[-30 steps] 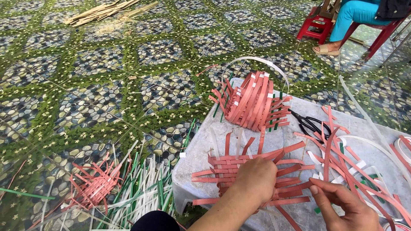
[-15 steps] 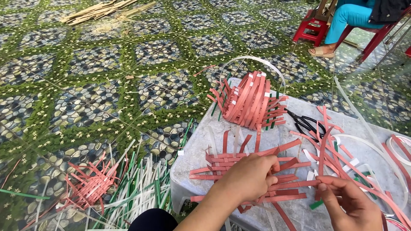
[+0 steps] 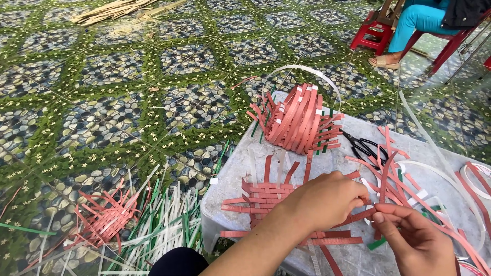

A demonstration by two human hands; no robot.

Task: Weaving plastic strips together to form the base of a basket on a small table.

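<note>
Patterned tile floor (image 3: 128, 97), daylit, strewn with weaving scraps.

Laid in green lattice bands with small white flowers around grey pebble-print diamonds, glossy enough to catch soft daylight. Littered at lower left with loose green and white strips (image 3: 163, 225) (beside a small pink woven mat (image 3: 105, 217)). Piled at top left with pale bamboo slats (image 3: 110, 9). Furnished at top right with a red plastic stool (image 3: 372, 35) and a red chair (image 3: 452, 43), occupied by a seated person in turquoise trousers (image 3: 417, 18).
</note>
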